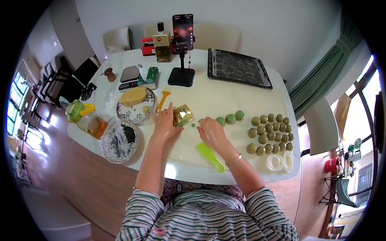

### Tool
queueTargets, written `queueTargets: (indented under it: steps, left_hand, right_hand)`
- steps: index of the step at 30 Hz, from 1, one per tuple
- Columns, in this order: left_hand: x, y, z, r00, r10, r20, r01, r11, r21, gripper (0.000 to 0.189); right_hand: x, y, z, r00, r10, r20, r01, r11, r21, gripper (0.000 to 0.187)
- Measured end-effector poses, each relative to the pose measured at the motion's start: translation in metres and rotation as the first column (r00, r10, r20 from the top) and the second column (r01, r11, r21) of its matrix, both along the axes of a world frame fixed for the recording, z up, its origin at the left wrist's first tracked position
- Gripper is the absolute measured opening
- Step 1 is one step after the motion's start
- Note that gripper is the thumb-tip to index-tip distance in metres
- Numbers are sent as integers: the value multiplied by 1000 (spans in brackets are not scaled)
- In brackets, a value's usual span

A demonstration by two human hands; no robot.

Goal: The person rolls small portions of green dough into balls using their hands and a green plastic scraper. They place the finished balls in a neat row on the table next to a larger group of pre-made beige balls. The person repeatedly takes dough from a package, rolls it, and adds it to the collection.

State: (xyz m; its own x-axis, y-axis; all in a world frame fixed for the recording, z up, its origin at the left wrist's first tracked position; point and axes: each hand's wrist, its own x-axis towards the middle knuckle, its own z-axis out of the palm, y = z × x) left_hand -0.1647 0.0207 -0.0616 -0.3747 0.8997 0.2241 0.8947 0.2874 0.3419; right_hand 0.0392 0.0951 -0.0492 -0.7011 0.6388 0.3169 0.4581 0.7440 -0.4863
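My left hand (pixel 166 125) lies at the left edge of a gold-and-clear plastic packet (pixel 182 115), index finger extended and thumb below it; whether it grips the packet is unclear. A tiny green dough bit (pixel 193 125) sits right of the packet. My right hand (pixel 211 131) hovers or rests near that bit, fingers curled, with nothing visible in it. Behind it stand a few green-topped dough balls (pixel 230 118). A lime-green plastic scraper (pixel 210 156) lies beside my right wrist, and a yellow spatula (pixel 163 101) lies beyond my left hand.
Rows of olive-green balls (pixel 270 136) and clear plastic containers (pixel 274 163) are at right. A black baking tray (pixel 239 68) and a phone on a stand (pixel 182 33) stand at the back. At left are a plate with yellow dough (pixel 135 113), a floury bowl (pixel 119 141) and a jug (pixel 90 122).
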Motion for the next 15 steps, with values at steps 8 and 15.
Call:
queueTargets:
  steps: [8,15]
  left_hand:
    - [-3,-17,3,907,-208,366,90,945,315,104]
    - [-6,-14,-4,926,-319,201,138,782,608,101]
  right_hand:
    - [-27,27,8,959,146,-244,-194,964,-183,21]
    - [-31,-3,57,959,134,-251,-200,944,-262,17]
